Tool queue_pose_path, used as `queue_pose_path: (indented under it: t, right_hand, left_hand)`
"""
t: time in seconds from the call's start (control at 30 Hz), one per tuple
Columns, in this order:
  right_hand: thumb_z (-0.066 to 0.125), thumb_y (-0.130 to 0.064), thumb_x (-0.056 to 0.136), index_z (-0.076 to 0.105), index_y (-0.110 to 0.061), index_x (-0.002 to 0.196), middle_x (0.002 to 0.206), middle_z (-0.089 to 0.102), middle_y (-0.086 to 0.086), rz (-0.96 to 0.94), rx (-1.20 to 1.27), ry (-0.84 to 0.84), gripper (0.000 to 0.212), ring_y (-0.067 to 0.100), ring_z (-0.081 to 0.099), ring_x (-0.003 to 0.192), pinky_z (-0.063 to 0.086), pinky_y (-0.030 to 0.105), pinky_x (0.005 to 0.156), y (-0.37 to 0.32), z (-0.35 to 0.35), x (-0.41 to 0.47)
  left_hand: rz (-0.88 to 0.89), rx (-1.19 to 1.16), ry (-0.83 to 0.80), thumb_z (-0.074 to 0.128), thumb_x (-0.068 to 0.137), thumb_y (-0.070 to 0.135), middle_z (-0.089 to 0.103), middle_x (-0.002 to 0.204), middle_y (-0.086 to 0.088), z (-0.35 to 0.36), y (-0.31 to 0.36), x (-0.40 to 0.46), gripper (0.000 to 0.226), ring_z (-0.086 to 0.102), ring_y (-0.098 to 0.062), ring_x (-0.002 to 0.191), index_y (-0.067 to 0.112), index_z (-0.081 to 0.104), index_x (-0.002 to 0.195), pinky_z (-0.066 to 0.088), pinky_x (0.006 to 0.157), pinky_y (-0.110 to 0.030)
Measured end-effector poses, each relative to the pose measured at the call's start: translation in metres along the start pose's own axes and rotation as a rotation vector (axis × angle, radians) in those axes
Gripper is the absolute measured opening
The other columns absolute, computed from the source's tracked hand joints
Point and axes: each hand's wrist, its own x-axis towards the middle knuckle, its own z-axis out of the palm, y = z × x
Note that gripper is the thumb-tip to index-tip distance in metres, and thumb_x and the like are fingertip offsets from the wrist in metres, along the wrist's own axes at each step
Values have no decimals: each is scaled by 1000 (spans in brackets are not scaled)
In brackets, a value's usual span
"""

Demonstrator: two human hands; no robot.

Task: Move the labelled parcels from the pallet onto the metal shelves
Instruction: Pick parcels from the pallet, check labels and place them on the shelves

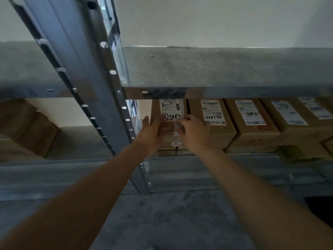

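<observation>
A brown cardboard parcel (169, 109) with a white label marked "5082" stands at the left end of a row on the metal shelf (207, 160). My left hand (152, 132) lies flat against its left front with straight fingers. My right hand (193, 133) touches its right front, fingers slightly bent and blurred. Several more labelled parcels (252, 120) stand in a row to the right on the same shelf. The pallet is out of view.
A grey metal upright (93, 83) with holes rises just left of my hands. The shelf board above (225, 69) overhangs the parcels. More brown boxes (30, 127) sit in the bay to the left. Concrete floor (180, 222) lies below.
</observation>
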Motion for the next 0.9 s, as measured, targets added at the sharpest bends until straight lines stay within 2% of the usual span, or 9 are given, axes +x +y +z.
queue_pose_path:
  t: [0.07, 0.13, 0.23, 0.37, 0.5, 0.57, 0.63, 0.8, 0.9]
  right_hand:
    - [56, -31, 100, 65, -31, 110, 125, 55, -5, 43, -56, 5, 14, 18, 57, 114, 22, 54, 112, -3, 1, 3]
    - [50, -35, 104, 59, -31, 128, 137, 52, 0, 68, -50, -22, 26, 22, 50, 131, 13, 58, 117, -9, 3, 7]
    - [51, -28, 104, 53, -25, 140, 146, 49, 8, 75, -9, -48, 36, 27, 35, 146, 5, 59, 123, -12, 12, 10]
    - [66, -11, 94, 69, -14, 118, 114, 64, 7, 96, 207, 15, 24, 25, 58, 115, 32, 58, 116, -10, 11, 4]
    - [70, -13, 94, 66, -9, 128, 123, 66, 8, 105, 361, 55, 35, 21, 60, 116, 42, 41, 112, -14, 1, -10]
    - [72, -16, 93, 65, -11, 130, 124, 65, 7, 85, 401, 79, 39, 17, 59, 114, 43, 24, 102, -17, -10, -19]
    - [74, -18, 92, 66, -11, 130, 123, 63, 4, 62, 417, 96, 40, 8, 55, 108, 38, 16, 94, -18, -23, -30]
    - [75, -23, 91, 63, -14, 135, 132, 57, 5, 69, 477, 118, 47, 11, 54, 116, 38, 19, 103, -16, -38, -54]
    - [71, -28, 94, 62, -15, 136, 131, 57, 5, 58, 490, 154, 45, 11, 56, 115, 39, 19, 101, -15, -44, -67]
  left_hand:
    - [-38, -84, 3, 38, 109, 39, 15, 164, -16, 1, 0, -5, 57, 34, -37, 146, 41, 15, 160, 32, 117, -37]
    - [-53, -171, 14, 40, 109, 32, 24, 158, -10, 3, -1, -8, 58, 43, -26, 134, 39, 16, 161, 31, 106, -24]
    - [-21, -302, 24, 42, 103, 37, 39, 154, -2, 7, -4, -9, 58, 45, -18, 136, 39, 25, 159, 36, 118, -34]
    - [-34, -402, 84, 41, 100, 37, 58, 139, 0, 10, -5, -9, 50, 58, -17, 125, 33, 43, 149, 50, 107, -40]
    - [-57, -409, 119, 40, 94, 44, 54, 137, -3, 10, -3, -19, 52, 59, -19, 120, 48, 39, 145, 53, 102, -44]
    - [-57, -391, 136, 42, 100, 37, 52, 137, -3, 3, 10, -33, 48, 59, -19, 119, 49, 36, 147, 53, 103, -45]
    - [-43, -397, 163, 44, 104, 31, 50, 136, -2, -1, 20, -47, 49, 59, -17, 118, 49, 35, 148, 52, 104, -43]
    - [-9, -389, 218, 48, 103, 25, 53, 134, -2, -4, 35, -74, 52, 63, -16, 109, 51, 36, 147, 58, 95, -42]
    - [-23, -408, 228, 50, 96, 29, 54, 135, -4, -6, 41, -89, 62, 65, -14, 103, 50, 31, 152, 60, 90, -40]
